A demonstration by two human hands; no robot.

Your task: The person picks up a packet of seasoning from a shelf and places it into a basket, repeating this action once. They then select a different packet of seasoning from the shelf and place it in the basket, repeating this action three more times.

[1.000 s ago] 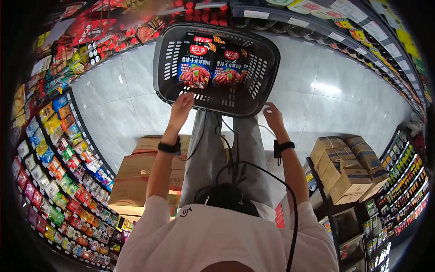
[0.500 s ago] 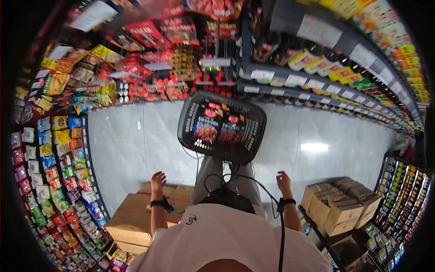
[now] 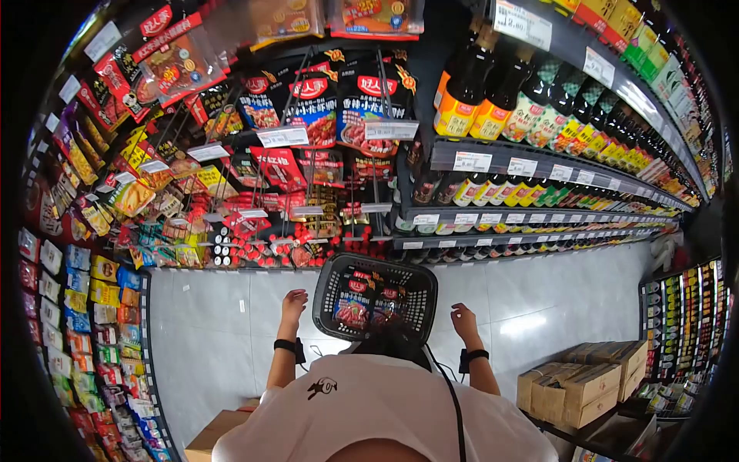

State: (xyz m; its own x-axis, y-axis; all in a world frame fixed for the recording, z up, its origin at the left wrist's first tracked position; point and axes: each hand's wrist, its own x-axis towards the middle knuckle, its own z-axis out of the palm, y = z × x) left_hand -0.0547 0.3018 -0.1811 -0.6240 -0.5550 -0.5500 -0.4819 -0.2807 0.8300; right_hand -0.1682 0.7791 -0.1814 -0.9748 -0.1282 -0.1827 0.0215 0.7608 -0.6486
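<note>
Left hand [image 3: 293,302] and right hand [image 3: 464,319], both empty with fingers spread, flank a black shopping basket [image 3: 331,296] holding two red-and-blue packets [image 3: 352,306].

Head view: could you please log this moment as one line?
left hand open, empty | right hand open, empty | basket between them | two packets inside
</note>
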